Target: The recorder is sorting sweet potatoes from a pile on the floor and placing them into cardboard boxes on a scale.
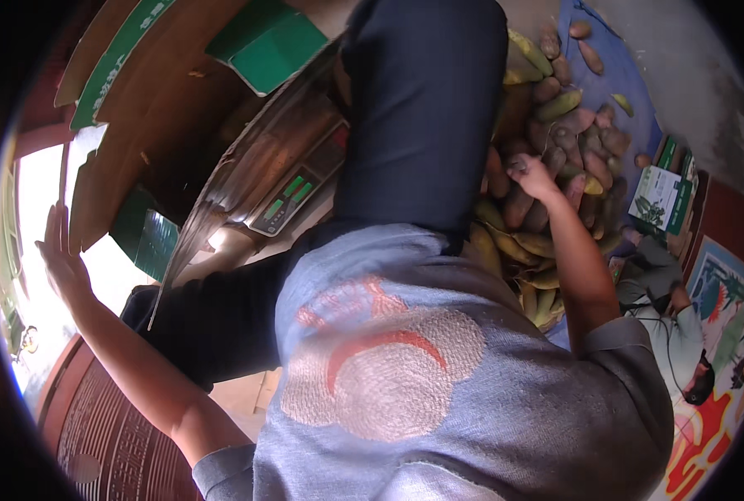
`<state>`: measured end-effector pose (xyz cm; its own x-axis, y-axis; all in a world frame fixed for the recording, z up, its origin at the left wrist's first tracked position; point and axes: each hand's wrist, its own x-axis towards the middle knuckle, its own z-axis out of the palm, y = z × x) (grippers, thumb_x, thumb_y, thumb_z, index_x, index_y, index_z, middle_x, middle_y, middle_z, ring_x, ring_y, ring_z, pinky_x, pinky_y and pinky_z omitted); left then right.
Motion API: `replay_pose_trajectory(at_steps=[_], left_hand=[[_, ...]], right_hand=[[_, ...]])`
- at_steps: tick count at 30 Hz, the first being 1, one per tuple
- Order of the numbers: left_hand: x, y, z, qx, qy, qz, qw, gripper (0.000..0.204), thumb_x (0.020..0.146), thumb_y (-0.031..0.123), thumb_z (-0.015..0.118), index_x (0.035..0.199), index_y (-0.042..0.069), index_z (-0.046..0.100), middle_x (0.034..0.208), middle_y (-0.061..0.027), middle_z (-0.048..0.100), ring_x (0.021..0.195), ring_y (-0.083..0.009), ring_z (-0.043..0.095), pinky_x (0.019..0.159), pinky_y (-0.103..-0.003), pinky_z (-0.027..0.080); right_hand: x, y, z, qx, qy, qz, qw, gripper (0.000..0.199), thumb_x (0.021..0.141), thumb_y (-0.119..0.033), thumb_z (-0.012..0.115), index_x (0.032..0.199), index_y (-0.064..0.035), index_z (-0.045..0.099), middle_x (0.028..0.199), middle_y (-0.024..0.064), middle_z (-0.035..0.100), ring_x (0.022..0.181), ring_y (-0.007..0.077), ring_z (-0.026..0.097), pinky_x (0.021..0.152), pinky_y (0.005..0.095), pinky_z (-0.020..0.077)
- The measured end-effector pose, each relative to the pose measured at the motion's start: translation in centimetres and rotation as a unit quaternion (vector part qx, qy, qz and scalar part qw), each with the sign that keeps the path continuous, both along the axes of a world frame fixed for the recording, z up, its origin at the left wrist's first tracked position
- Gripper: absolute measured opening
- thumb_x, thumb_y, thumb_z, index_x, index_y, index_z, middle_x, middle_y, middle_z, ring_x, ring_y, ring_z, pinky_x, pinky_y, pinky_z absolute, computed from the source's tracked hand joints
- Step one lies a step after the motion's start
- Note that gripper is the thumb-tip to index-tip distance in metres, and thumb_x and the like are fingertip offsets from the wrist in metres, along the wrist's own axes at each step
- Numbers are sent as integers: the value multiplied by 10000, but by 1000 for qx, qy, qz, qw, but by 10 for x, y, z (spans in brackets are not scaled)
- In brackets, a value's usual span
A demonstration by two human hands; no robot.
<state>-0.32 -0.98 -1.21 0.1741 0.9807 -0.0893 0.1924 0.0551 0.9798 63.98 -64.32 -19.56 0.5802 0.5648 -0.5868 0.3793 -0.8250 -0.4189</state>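
My right hand (534,177) reaches into a pile of reddish-brown oblong produce (589,140) at the right, which looks like fruit or tubers. Its fingers are curled in at the pile; what they hold, if anything, is too small to make out. Longer yellow-green pieces (560,105) lie mixed in the same pile, with more by my right thigh. Far to the left, my left hand (65,265) is raised with its fingers stretched out, beside the edge of a large brown cardboard box (105,179). Nothing shows in that hand.
A scale (282,204) with green lit displays stands left of my legs, partly behind a cardboard flap (221,179). Green cartons (276,52) sit in the big box. Blue sheeting (635,79) lies under the pile. At right are a white-and-green carton (660,199) and another person (676,334).
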Motion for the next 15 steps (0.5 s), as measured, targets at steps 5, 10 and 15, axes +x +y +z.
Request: replay_pose_trajectory(at_steps=[5,10,15], left_hand=[[26,-19,-1,-66,-64,118,989,682,1097,486,168,1516,-5,389,1564,-162,419,1479,-298,348,1225,-455,282],[-1,-16,-2,-75,-48,177,980,621,1112,381,101,1507,10,403,1561,-136,432,1463,-294,377,1212,-444,316],[-41,3,-16,-83,-59,204,974,646,1113,401,119,1453,-9,482,1509,-156,495,1389,-306,460,1147,-434,397]], right_hand=[[-39,-82,-64,-121,-2,13,993,340,846,-166,699,1132,18,675,943,166,738,875,294,707,802,363,547],[-108,-52,-70,-164,32,57,984,588,792,-226,750,1315,-15,582,1197,227,676,1066,374,671,945,439,528],[-148,0,-77,-140,-31,159,977,799,708,-321,792,1391,-32,496,1388,209,480,1362,370,427,1063,458,443]])
